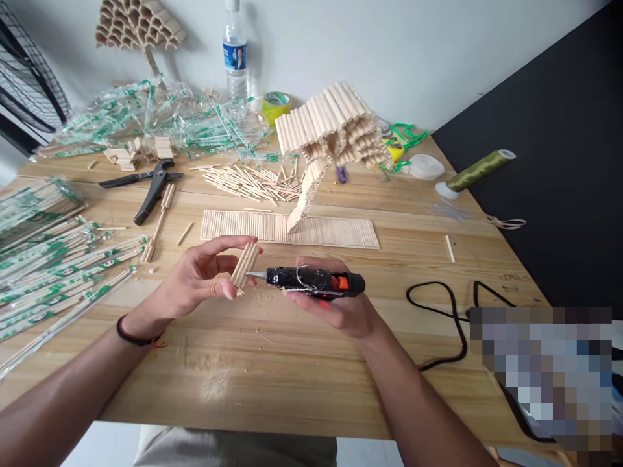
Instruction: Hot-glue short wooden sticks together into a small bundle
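Small stick panel (244, 264) pinched in left hand (195, 272), left of frame centre — right hand (348, 318) gripping black glue gun (302, 280), nozzle toward panel — stick-built model (328, 123) upper centre.

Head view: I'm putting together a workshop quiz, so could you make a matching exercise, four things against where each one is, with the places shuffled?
Things
1. Glue gun
2. Small stick bundle
3. Plastic bottle
4. Black cutter

Places
A. Standing upright near the wall
B. Held in the left hand
C. Lying on the table, left of the pile of loose short sticks
D. Held in the right hand

Pairs: 1-D, 2-B, 3-A, 4-C
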A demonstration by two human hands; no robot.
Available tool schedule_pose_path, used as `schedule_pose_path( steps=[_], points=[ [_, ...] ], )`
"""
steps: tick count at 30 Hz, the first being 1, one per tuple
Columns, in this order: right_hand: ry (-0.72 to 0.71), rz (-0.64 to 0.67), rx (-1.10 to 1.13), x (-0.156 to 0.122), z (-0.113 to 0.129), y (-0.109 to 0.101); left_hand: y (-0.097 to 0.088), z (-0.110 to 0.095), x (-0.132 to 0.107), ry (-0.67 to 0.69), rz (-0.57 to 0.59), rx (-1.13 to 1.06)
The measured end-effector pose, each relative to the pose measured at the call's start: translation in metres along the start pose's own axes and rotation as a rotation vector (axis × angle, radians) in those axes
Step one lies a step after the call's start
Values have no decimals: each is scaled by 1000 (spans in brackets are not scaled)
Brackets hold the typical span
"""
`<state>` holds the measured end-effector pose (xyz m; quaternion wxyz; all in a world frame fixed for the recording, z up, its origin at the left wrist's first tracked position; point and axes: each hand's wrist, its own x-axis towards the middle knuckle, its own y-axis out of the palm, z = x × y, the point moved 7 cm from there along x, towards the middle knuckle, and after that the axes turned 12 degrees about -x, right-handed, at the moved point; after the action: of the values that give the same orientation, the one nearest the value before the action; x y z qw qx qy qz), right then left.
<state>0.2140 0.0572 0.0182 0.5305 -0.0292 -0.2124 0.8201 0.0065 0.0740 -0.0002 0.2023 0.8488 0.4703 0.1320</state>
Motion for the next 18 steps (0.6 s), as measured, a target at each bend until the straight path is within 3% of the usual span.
schedule_pose_path(
  steps=[6, 18],
  points=[
    [-28, -62, -24, 2, 3, -2, 2, -2, 1, 23, 14, -28],
    [-67, 35, 30, -1, 3, 3, 1, -1, 1, 32, 9, -24]
  ],
)
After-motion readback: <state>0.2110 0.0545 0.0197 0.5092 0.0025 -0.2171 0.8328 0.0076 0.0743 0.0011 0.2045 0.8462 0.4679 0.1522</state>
